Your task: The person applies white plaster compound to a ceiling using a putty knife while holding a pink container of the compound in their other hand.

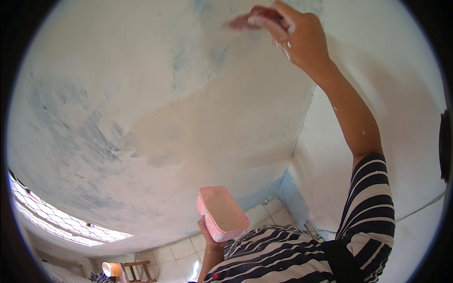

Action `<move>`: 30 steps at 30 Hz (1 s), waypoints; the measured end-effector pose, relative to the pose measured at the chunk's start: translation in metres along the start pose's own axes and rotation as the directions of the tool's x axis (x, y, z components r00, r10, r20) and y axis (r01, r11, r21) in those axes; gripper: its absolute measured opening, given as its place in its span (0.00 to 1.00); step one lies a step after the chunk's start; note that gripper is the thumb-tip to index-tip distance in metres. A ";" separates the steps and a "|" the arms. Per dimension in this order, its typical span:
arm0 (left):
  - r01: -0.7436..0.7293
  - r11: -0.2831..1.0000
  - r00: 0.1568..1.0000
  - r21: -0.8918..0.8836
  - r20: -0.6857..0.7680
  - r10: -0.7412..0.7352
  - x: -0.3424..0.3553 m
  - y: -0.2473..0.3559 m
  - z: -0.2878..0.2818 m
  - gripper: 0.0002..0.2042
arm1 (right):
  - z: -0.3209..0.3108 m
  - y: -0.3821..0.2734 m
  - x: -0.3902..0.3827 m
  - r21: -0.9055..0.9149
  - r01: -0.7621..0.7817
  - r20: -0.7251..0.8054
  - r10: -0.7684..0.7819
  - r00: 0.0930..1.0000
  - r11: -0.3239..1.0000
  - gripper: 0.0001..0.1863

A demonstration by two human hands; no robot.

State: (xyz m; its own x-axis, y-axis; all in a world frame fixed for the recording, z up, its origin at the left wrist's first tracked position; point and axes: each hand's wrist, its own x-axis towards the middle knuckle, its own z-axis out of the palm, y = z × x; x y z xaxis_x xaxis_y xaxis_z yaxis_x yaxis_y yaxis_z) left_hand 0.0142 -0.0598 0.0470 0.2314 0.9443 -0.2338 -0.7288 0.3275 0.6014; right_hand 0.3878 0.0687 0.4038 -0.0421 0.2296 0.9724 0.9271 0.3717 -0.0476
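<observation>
Holding dark-red tool [244, 21] before the far wall [212, 118], right hand [303, 33] pinching it.
Tool projects left from that hand, long axis roughly left–right; left hand [209, 236] grips pink tub [230, 235], nearer the body.

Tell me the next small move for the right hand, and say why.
Probably a short stroke of the dark red tool over the bluish patch: the right hand holds the tool raised near that part of the wall, and blue shows through the pale coat there. The left hand holds the pink tub.
</observation>
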 end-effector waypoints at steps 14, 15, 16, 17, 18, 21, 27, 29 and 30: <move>-0.007 1.000 1.000 0.026 -0.026 0.007 0.004 -0.003 -0.002 0.31 | 0.033 -0.027 -0.016 -0.018 0.171 0.307 -0.158 0.939 0.985 0.16; 0.001 1.000 1.000 0.013 -0.017 -0.001 0.003 -0.003 -0.003 0.31 | 0.038 -0.035 -0.020 -0.154 0.241 0.457 -0.147 0.877 0.958 0.16; 0.001 1.000 1.000 0.015 -0.015 -0.001 0.003 -0.003 -0.003 0.31 | 0.041 -0.032 -0.013 -0.254 0.224 0.388 -0.113 0.915 0.941 0.17; -0.011 1.000 1.000 0.025 -0.011 0.012 0.004 -0.004 -0.006 0.31 | 0.034 -0.030 -0.004 -0.255 0.224 0.387 -0.113 0.915 0.940 0.17; -0.023 0.999 1.000 0.035 -0.007 0.024 0.004 -0.005 -0.007 0.31 | 0.022 -0.027 0.006 -0.258 0.125 0.231 -0.065 0.971 0.958 0.17; -0.020 1.000 0.999 0.019 -0.027 0.020 0.000 -0.005 -0.006 0.31 | 0.008 -0.020 0.009 -0.150 0.012 -0.023 -0.016 1.000 0.989 0.19; -0.015 0.999 0.999 -0.029 -0.036 0.014 -0.007 0.003 0.012 0.30 | 0.026 -0.022 -0.008 -0.247 0.060 0.318 0.023 0.948 0.967 0.22; -0.010 1.000 1.000 -0.029 -0.030 0.009 -0.006 0.002 0.010 0.30 | 0.012 -0.003 0.000 -0.229 0.019 0.092 0.002 0.996 0.973 0.20; -0.012 0.999 0.999 -0.032 -0.032 0.011 -0.006 0.001 0.008 0.30 | 0.001 -0.004 0.003 -0.043 -0.033 0.008 0.034 0.999 0.998 0.19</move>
State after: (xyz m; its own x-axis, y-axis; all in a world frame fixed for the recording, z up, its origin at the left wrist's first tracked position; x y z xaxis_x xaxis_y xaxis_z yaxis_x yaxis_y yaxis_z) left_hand 0.0171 -0.0646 0.0554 0.2029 0.9465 -0.2511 -0.7517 0.3149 0.5795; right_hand 0.3840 0.0690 0.4071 -0.0136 0.2490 0.9684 0.9433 0.3244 -0.0701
